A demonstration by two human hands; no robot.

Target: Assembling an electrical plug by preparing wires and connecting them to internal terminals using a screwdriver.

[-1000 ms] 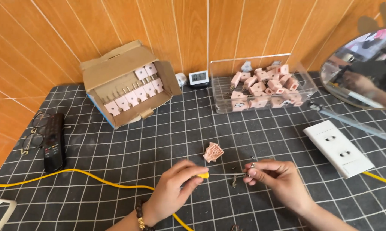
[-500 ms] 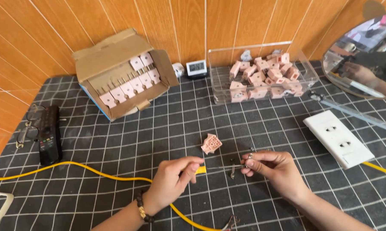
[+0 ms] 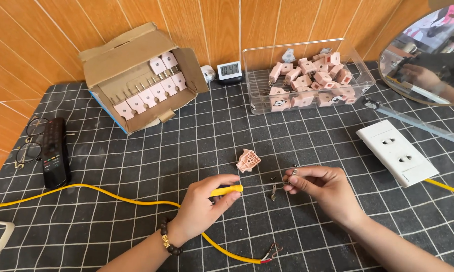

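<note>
The left hand (image 3: pixel 202 207) is closed around the yellow handle of a small screwdriver (image 3: pixel 228 190), thumb and fingers pressed on it, with the thin shaft running level toward the right hand (image 3: pixel 321 185). The right hand pinches a tiny metal part (image 3: pixel 293 173) between thumb and fingertips, right at the screwdriver's tip; whether the tip is seated in the part is too small to tell. A beaded bracelet (image 3: pixel 168 242) sits on the left wrist.

Taking the screwdriver as the landmark: just beyond its shaft lies a pink plug half (image 3: pixel 248 160), open side up, on the black grid mat (image 3: pixel 136 166). Just under the shaft lies a small metal prong (image 3: pixel 273 191), with a few specks of hardware beside it. A yellow cable (image 3: pixel 106 197) runs in from the left edge, passes under the left hand and ends nearer the person than the screwdriver in a stripped tip (image 3: pixel 271 252).

Far beyond the screwdriver to the left stands an open cardboard box (image 3: pixel 131 60) holding rows of pink plug pieces; beyond it to the right, a clear plastic tray (image 3: pixel 307 80) is heaped with more. Between these 2 sits a small digital clock (image 3: pixel 229 70). To the right of the screwdriver lies a white socket strip (image 3: pixel 396 152); well to the left, a black remote (image 3: pixel 54 151) and a pair of glasses (image 3: pixel 28 143).
</note>
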